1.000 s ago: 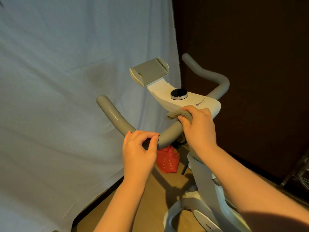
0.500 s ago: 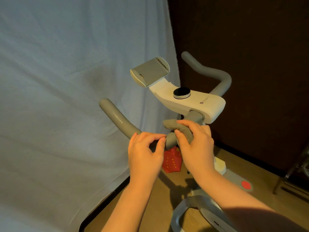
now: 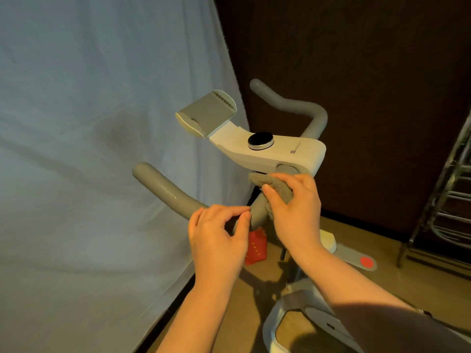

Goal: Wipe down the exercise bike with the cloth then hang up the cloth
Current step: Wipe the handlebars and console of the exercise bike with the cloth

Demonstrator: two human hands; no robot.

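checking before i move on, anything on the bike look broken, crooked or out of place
Nothing stands out. The right hand holds the cloth wrapped on the handlebar below the white console, which looks intact; the left hand pinches nothing visible.

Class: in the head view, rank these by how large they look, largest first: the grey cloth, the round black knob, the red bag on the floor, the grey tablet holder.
1. grey tablet holder
2. grey cloth
3. red bag and round black knob: too alike to rank; the bag is partly hidden and farther away.
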